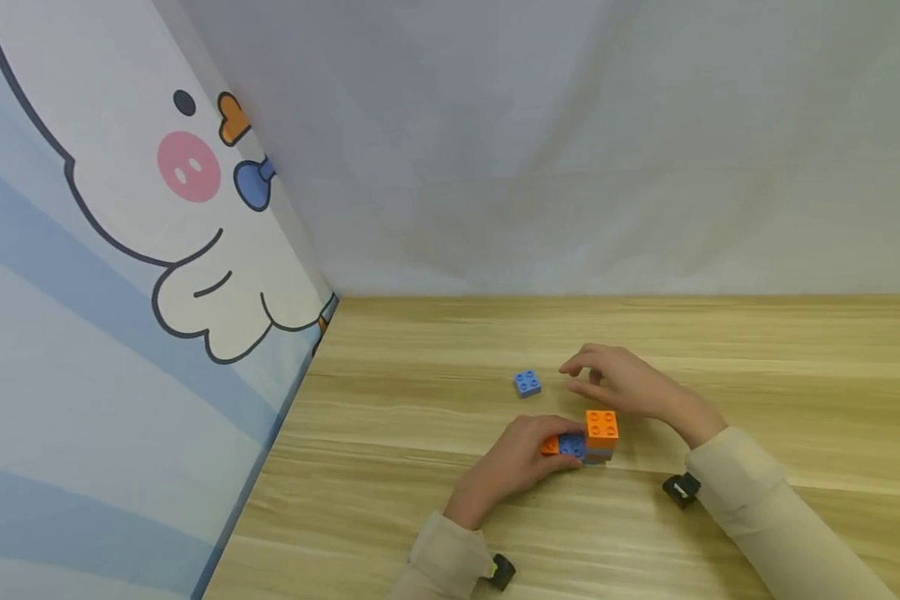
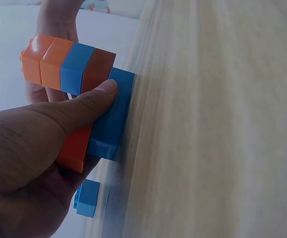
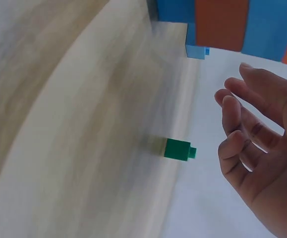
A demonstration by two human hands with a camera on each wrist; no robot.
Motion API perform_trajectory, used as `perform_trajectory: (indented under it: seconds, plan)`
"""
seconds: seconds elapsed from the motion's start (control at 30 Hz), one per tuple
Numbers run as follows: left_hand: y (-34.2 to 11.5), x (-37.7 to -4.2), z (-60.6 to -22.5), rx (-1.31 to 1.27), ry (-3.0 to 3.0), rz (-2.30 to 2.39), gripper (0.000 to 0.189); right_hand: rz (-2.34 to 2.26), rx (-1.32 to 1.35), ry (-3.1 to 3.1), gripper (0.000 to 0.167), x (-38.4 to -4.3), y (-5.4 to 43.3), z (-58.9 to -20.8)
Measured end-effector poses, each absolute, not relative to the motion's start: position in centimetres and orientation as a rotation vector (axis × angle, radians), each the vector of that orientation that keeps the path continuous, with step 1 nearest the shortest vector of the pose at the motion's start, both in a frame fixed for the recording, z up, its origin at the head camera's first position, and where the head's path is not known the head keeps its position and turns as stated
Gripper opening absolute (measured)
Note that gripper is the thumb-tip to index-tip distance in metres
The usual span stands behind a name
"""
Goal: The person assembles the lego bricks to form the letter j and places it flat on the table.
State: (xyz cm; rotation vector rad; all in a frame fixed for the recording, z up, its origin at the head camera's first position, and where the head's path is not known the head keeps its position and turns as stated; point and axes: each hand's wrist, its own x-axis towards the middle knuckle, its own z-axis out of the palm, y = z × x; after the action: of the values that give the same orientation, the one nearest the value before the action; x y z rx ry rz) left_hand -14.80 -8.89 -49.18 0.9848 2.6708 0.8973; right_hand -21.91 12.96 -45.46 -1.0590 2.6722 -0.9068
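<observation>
My left hand (image 1: 521,454) grips a toy brick build low on the table, with the thumb along its near side. The build has a blue base (image 2: 111,129), an orange brick (image 2: 75,153) at one end and a tower (image 2: 76,64) at the other. Orange, blue and brown bricks make up that tower, two orange ones topmost. My right hand (image 1: 618,382) hovers just behind the tower, fingers loosely bent with nothing between them. Left of its fingertips, a loose blue brick (image 1: 527,383) lies studs up.
A small green brick (image 3: 178,149) stands on the table near my right hand in the right wrist view; the head view does not show it. A grey-white curtain (image 1: 607,150) borders the wooden table (image 1: 390,400) at the back, and a cartoon-printed panel (image 1: 120,333) at the left.
</observation>
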Motion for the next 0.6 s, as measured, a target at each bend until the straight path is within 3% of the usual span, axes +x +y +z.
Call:
perform_trajectory:
  seconds: [0.6]
  plan:
    - [-8.7,-14.8,-49.1,0.998,2.663,0.901,0.039,-0.900,-1.107,2.657,0.031,-23.6,10.7,-46.9]
